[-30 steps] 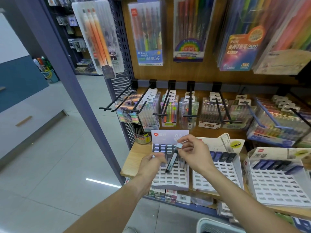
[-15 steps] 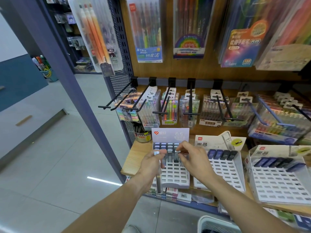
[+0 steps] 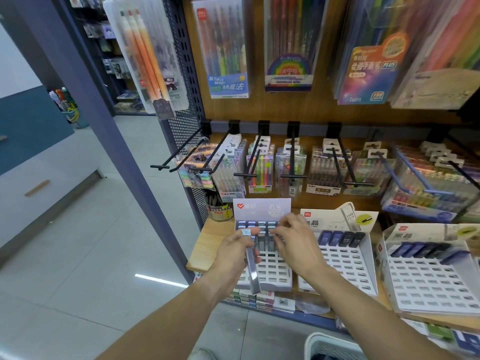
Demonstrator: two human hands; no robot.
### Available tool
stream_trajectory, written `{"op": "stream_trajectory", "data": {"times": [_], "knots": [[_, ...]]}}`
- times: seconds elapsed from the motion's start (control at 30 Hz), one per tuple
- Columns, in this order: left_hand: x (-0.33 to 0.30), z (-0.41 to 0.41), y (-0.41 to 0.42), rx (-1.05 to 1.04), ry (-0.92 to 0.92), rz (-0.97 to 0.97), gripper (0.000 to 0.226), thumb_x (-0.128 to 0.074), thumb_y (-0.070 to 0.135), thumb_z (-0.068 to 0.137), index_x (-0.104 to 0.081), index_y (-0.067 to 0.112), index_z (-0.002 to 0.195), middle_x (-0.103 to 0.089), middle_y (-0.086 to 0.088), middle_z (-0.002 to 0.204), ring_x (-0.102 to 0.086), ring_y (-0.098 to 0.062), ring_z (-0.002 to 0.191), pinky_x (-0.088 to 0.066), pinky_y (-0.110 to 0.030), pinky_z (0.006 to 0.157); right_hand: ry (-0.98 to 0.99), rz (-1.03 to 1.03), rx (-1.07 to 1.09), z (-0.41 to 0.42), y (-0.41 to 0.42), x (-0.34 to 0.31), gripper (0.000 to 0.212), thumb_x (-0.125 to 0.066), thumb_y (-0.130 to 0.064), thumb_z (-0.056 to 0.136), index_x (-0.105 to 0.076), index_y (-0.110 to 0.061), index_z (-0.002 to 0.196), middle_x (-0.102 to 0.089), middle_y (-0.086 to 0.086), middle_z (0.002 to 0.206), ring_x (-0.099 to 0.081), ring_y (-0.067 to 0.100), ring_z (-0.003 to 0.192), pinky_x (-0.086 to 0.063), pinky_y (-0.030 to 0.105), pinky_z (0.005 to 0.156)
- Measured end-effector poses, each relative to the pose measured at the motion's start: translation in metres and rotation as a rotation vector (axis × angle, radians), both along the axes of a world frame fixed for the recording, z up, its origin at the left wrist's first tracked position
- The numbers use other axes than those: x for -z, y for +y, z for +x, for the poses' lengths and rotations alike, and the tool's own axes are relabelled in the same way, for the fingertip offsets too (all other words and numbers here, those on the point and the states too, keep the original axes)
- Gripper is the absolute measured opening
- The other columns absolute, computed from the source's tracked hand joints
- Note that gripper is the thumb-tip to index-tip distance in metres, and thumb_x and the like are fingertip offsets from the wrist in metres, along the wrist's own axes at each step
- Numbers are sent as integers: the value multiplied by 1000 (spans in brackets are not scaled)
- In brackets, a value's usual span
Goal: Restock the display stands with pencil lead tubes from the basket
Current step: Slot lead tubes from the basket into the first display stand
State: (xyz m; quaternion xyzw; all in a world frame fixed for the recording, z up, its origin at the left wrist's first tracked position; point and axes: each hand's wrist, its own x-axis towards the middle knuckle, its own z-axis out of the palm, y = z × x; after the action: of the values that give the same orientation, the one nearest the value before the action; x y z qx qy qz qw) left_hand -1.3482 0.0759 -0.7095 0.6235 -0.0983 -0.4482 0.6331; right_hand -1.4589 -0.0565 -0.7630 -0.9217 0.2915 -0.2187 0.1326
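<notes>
Wood shelf (image 3: pixel 205 245) w/ display stands (image 3: pixel 275 271), grey tile floor (image 3: pixel 78 255); left hand (image 3: pixel 235 249) grips lead tubes (image 3: pixel 252 266), right hand (image 3: pixel 296 242) pinching tube, unclear.

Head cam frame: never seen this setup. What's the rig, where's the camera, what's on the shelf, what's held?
There is no robot here: a person works bare-handed, and one wide-angle camera on their head looks forward and down. The left hand has a grip on a pencil lead tube. The right hand reaches into the top rows of the left display stand; what its fingertips hold is hidden. Two more stands, the middle stand and the right stand, sit beside it on the wooden shelf. The basket shows at the bottom edge.
</notes>
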Motion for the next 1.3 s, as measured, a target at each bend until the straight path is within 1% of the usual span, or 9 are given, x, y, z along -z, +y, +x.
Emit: {"op": "stream_trajectory", "data": {"times": [0.1, 0.2, 0.33, 0.43, 0.53, 0.63, 0.8, 0.97, 1.3], "knots": [[2, -1, 3, 48, -4, 12, 32, -52, -1, 101, -72, 14, 122, -67, -16, 102, -64, -27, 82, -61, -34, 72, 76, -2, -29, -3, 0, -2, 21, -66, -21, 92, -76, -22, 110, -55, -3, 109, -44, 17, 113, -50, 37, 92], [4, -4, 3, 119, -128, 9, 35, -49, 6, 105, -66, 24, 129, -61, -12, 91, -65, -20, 72, -55, -28, 65, -48, 76, 45, -6, 6, -14, 17, -67, -30, 92, -76, -24, 106, -56, -8, 104, -49, 8, 102, -49, 27, 88], [7, -8, 4, 221, -301, 6, 36, -53, 7, 104, -67, 33, 125, -70, 5, 91, -61, -8, 72, -50, -20, 69, -305, 596, 93, -10, 29, -42, 24, -78, -49, 81, -71, -31, 94, -68, -13, 84, -63, -2, 79, -53, 16, 70], [4, -14, 6, 293, -399, -9, 41, -57, 5, 102, -67, 38, 123, -77, 14, 105, -69, 4, 98, -51, -13, 82, -328, 706, 54, -9, 39, -49, 24, -85, -38, 77, -69, -31, 93, -72, -11, 81, -68, 1, 76, -56, 18, 69], [4, -14, 5, 303, -437, -16, 43, -62, 3, 99, -69, 38, 121, -77, 9, 111, -68, -5, 110, -53, -18, 93, -327, 734, 76, -8, 37, -49, 22, -84, -22, 79, -69, -29, 94, -72, -9, 82, -69, 3, 78, -59, 21, 72], [12, -9, 2, 290, -504, 56, 56, -68, -4, 92, -63, 31, 135, -72, 8, 110, -67, -7, 105, -55, -31, 98, -330, 688, 90, -8, 31, -46, 24, -78, -9, 81, -68, -28, 92, -71, -8, 84, -68, 4, 79, -60, 26, 74], [20, -2, 3, 257, -611, 250, 76, -54, -19, 86, -49, 27, 146, -57, 5, 119, -58, -8, 111, -51, -13, 83, -267, 348, 39, -9, 19, -37, 22, -73, -10, 87, -63, -29, 94, -67, -16, 83, -64, -1, 77, -57, 19, 71], [19, -1, 7, 311, -709, 336, 76, -47, -19, 86, -46, 24, 149, -52, 1, 129, -51, -13, 122, -46, -26, 108, -150, 230, -46, -8, 16, -22, 19, -71, -15, 91, -61, -29, 101, -69, -12, 91, -64, 2, 82, -58, 28, 76], [22, 1, 6, 380, -784, 406, 74, -47, -15, 86, -42, 18, 153, -48, -3, 136, -51, -17, 125, -41, -25, 112, -141, 206, -112, -4, 21, -10, 17, -68, -17, 93, -61, -29, 102, -70, -13, 92, -65, 5, 84, -56, 33, 76]]}}
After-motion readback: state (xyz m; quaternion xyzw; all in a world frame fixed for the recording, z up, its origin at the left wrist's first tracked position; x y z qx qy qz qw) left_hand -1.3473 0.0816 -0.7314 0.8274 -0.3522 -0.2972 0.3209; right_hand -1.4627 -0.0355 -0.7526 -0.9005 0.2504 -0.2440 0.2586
